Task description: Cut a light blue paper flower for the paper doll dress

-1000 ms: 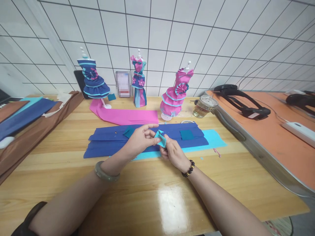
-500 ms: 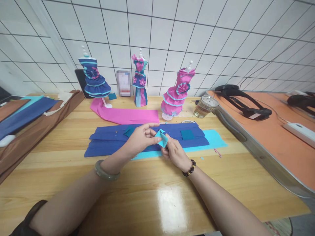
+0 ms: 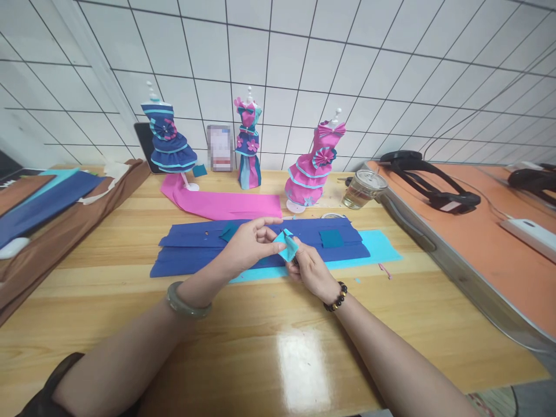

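Observation:
Over the dark blue crepe paper strips (image 3: 191,263), my left hand (image 3: 249,246) pinches a small folded piece of light blue crepe paper (image 3: 286,248) between thumb and fingers. My right hand (image 3: 310,269) is closed on small scissors (image 3: 286,234), mostly hidden by the fingers. Their thin dark blades show at the upper edge of the light blue piece. Teal paper squares (image 3: 331,238) lie on the dark blue strips, one partly behind my left hand. Beneath the strips, a light blue crepe paper sheet (image 3: 382,245) sticks out at the right and front.
Behind stand three doll mannequins in paper dresses: a blue one (image 3: 167,136), a mixed one (image 3: 249,142) and a pink one (image 3: 313,165). A pink strip (image 3: 226,204), phone (image 3: 220,147) and lidded glass (image 3: 364,188) are nearby. Brown paper (image 3: 87,214) lies left; a black headset (image 3: 434,182) right.
The scissor blades have shifted slightly along the upper edge of the light blue piece, whose top corner looks different. Both hands stay almost in place.

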The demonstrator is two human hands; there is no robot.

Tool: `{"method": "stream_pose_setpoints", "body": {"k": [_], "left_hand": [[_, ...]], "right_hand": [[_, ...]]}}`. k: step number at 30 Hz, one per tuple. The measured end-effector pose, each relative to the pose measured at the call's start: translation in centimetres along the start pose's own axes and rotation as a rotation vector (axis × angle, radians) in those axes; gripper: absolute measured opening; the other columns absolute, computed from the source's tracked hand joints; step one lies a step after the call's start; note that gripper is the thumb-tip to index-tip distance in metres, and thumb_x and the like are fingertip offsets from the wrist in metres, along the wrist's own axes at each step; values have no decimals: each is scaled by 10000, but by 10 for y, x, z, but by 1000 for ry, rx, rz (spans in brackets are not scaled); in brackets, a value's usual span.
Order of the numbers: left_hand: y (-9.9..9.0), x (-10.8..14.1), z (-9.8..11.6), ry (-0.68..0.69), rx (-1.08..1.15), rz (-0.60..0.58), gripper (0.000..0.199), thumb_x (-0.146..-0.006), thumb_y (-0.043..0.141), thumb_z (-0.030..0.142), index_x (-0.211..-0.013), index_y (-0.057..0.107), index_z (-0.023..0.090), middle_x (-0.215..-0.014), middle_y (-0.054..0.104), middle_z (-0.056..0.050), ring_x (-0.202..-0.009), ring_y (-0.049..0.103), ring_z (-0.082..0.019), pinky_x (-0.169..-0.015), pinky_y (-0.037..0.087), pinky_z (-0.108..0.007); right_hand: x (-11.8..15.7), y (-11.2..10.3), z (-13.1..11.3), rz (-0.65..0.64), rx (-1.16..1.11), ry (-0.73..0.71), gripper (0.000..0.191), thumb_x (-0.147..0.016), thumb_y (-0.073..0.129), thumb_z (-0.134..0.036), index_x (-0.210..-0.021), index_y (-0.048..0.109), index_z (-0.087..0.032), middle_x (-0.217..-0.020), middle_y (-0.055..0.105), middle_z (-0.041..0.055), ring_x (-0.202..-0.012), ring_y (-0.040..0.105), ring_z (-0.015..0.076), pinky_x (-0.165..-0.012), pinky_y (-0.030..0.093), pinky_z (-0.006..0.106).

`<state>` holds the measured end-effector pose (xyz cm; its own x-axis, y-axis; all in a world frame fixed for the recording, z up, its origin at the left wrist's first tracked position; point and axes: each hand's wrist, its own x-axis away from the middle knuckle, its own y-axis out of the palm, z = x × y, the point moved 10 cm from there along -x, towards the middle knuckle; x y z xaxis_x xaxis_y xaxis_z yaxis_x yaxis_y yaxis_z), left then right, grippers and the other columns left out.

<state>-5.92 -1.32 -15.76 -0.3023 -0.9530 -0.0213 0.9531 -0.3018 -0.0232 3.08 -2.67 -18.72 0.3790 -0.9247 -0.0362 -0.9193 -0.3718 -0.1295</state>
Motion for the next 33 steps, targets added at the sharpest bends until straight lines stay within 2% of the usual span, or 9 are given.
{"method": "stream_pose_setpoints", "body": {"k": [19,29,33], "left_hand": [[-1,0,5,11,-64,-42,513,-646,640,239,-1123,480,141,-704,576,-2,-653,539,-110,-654,427,-249],[-1,0,6,20,-95,-50,494,-655,631,231,-1117,483,139,-702,573,0,-655,538,-108,-652,427,-245],[2,0,4,6,-82,-70,522,-649,639,228,-1132,464,131,-690,567,4,-650,539,-110,-643,428,-245]], "right_hand": [[0,0,-8,-17,102,-39,476,-870,232,-506,-528,337,-190,-443,307,-48,-409,262,80,-422,265,219],[0,0,-6,-19,89,-47,452,-878,251,-475,-541,343,-187,-452,309,-51,-411,258,73,-416,258,210],[1,0,0,-24,43,-7,417,-871,261,-486,-587,345,-194,-450,287,-64,-399,234,69,-397,249,203]]}}
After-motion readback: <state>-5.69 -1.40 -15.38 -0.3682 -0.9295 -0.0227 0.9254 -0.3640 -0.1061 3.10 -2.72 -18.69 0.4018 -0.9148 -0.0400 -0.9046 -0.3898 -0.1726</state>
